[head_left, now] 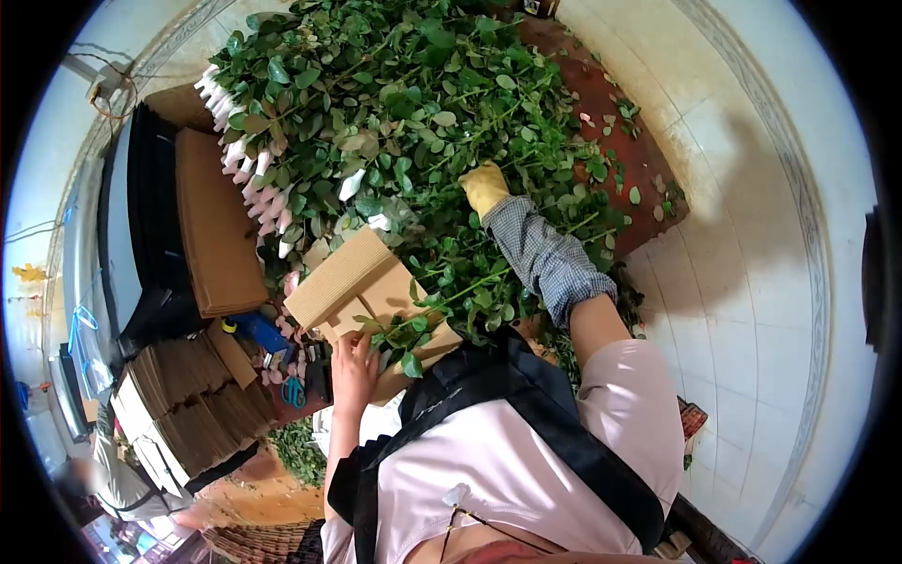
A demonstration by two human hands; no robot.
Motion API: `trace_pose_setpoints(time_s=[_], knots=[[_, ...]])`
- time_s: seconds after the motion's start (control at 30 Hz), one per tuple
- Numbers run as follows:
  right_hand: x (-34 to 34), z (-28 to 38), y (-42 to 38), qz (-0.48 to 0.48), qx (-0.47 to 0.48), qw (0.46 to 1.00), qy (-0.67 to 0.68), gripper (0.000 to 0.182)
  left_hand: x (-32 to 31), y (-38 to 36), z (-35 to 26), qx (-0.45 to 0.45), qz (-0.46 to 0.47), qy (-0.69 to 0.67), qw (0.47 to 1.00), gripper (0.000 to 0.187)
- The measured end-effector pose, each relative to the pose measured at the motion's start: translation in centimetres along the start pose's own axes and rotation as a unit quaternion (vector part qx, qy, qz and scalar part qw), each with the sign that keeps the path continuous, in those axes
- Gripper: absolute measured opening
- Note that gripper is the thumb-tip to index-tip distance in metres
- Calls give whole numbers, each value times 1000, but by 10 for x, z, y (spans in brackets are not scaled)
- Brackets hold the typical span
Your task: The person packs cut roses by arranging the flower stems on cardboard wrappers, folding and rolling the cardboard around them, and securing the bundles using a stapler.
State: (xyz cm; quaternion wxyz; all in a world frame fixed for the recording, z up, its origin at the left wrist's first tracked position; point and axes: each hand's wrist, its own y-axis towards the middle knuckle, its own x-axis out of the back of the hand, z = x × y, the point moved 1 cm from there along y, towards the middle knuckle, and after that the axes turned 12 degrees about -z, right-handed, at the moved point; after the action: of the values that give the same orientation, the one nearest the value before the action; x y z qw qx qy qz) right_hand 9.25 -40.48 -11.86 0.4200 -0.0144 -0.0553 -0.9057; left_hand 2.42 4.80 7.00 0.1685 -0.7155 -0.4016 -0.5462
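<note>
Yellow rubber covers the person's right hand (pixel 485 186), which reaches deep into the heap of green stems (pixel 404 113), fingers curled down among the leaves; whether it has closed on a stem I cannot tell, since the foliage hides the fingertips. The bare left hand (pixel 354 368) lies flat and open against the near edge of a sheet of corrugated cardboard (pixel 362 282), which rests on the bench at the heap's near side, with a few leafy stems lying across it.

To my eye, the step would go best by keeping that left palm pressing the cardboard steady, and by drawing stems out along their length, not across, so that leaves and the white-wrapped buds (pixel 246 160) at the heap's far-left edge do not snag or tear.

Underneath is a reddish-brown bench (pixel 611 103), littered with loose leaves. More flat cardboard (pixel 216 226) is stacked to the left, folded pieces (pixel 188 414) below it, and blue-handled scissors (pixel 293 391) lie near the left hand. Pale tiled floor (pixel 752 282) runs along the right side.
</note>
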Motion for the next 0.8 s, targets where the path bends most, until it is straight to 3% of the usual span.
trace_pose_setpoints(time_s=[0.03,0.07,0.1,0.17,0.2,0.27,0.3,0.33,0.37,0.4,0.43,0.47,0.6,0.67,0.7,0.73,0.8], knots=[[-5,52,0,92,56,932,-345,18,-3,-2,5,16,10,-66,998,38],[-7,84,1,172,107,738,-643,20,-7,-1,12,32,18,-133,990,38],[0,65,3,105,172,796,-571,20,-13,-4,23,45,25,-187,981,36],[-2,84,19,120,172,781,-588,17,-18,-6,35,66,34,-215,974,36],[0,116,20,45,237,776,-582,15,-20,-8,37,88,47,-244,965,35],[9,189,14,-105,355,745,-555,29,-19,-10,34,101,47,-253,961,35],[14,213,12,-73,310,747,-583,36,-20,-11,33,110,35,-251,961,36],[27,193,24,-96,344,769,-530,30,-21,-12,33,117,23,-248,961,37],[37,127,52,-95,296,926,-214,28,-23,-13,35,127,24,-255,958,37],[44,144,46,-109,306,852,-411,24,-23,-12,36,125,24,-257,958,37],[51,162,38,-116,317,737,-586,22,-23,-11,35,116,21,-256,959,37],[54,174,35,-127,305,768,-549,21,-23,-12,35,109,18,-255,961,38],[66,167,39,-119,353,759,-534,25,-10,-6,18,127,4,-261,957,40],[62,193,29,-126,315,847,-409,27,-15,-6,23,74,-30,-179,981,35],[59,210,20,-107,338,832,-426,25,-18,-9,28,91,-3,-190,978,31],[55,226,13,-61,347,840,-414,23,-14,-8,28,50,-7,-169,984,29],[43,262,-20,27,293,872,-392,23,-21,-14,35,120,16,-248,961,28]])
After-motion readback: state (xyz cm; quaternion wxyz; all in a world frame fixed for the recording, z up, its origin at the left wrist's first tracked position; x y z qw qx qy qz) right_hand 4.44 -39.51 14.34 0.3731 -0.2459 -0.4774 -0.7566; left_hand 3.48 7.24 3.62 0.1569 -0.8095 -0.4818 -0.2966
